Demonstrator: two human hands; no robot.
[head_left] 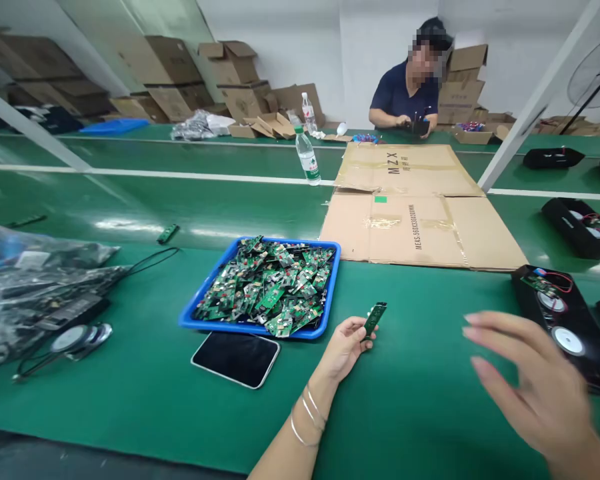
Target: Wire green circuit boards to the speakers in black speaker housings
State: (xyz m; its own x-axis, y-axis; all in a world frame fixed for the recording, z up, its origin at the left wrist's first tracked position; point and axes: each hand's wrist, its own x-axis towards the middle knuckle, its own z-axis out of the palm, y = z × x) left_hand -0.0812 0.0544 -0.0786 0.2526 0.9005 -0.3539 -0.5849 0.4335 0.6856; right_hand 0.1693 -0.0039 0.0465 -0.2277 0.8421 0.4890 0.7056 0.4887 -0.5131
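My left hand [347, 343] grips a small green circuit board [375, 320] between thumb and fingers, raised over the green table. My right hand [535, 380], blurred by motion, is held in the air with its fingers apart and nothing in them. Just beyond it lies a black speaker housing [587, 363] with two round silver speakers, wires and a green board at one end. Left of my left hand, a blue tray [334, 287] is heaped with many green circuit boards [273, 297].
A phone [236, 360] lies in front of the tray. At left are plastic bags [45, 300] and a loose speaker [75, 340]. Flattened cardboard [395, 233] and a water bottle [307, 157] lie beyond. Across the table a co-worker [405, 93] handles a dark part. More housings [580, 227] stand right.
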